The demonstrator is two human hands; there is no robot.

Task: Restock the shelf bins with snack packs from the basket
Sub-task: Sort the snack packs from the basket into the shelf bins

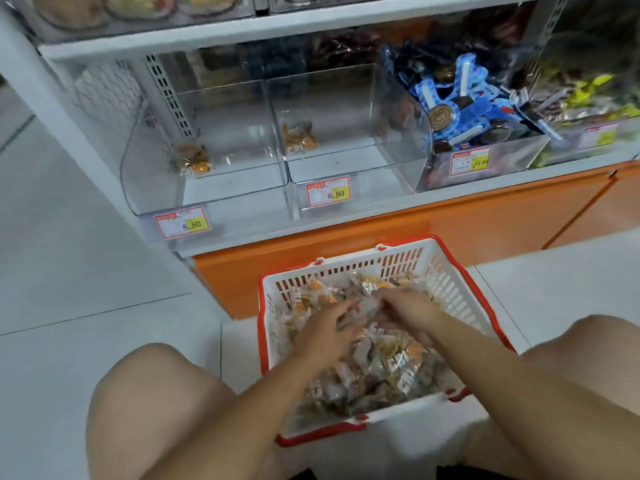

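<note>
Basket full of snack packs; beyond, clear bins nearly bare.

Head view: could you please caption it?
Left hand and right hand reach among snack packs in the basket below near-empty bins.

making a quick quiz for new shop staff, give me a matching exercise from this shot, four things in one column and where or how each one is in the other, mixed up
Things
1. basket
2. leftmost bin
3. blue packs
4. left hand and right hand

Places or states
A. heaped in the third bin from the left
B. on the floor in front of the orange shelf base, full of snack packs
C. down among the packs in the basket
D. nearly empty, with a single pack inside

Pairs: 1-B, 2-D, 3-A, 4-C
</note>
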